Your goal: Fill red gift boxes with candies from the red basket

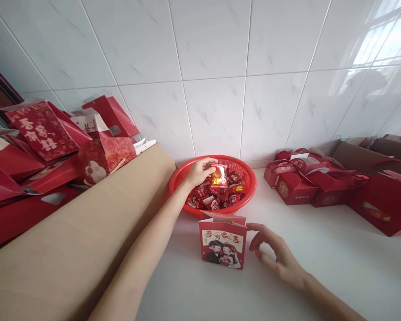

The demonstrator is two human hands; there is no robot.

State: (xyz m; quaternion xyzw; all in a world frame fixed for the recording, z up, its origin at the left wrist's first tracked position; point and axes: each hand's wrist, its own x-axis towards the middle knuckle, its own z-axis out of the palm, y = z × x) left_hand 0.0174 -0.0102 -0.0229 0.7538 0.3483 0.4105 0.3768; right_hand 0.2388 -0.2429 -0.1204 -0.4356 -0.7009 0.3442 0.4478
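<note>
Over the red plastic basket [250, 178], my left hand [200, 173] pinches a shiny red candy packet [219, 176] with gold print. Several red wrapped candies [212, 203] lie in the basket beneath it. In front of the basket stands a small red paper gift box [223, 249], upright, its top open, with a cartoon couple on the front. My right hand [276, 252] is at the box's right side with its fingers apart and curved. The index fingertip is at the box's upper right edge; whether it touches cannot be made out.
A large cardboard carton [120, 205] on the left holds several red gift boxes and bags [50, 129]. To the right, several closed red boxes [294, 185] stand near the tiled wall [214, 107], beside another cardboard carton [354, 154]. A larger red box [384, 203] is at far right.
</note>
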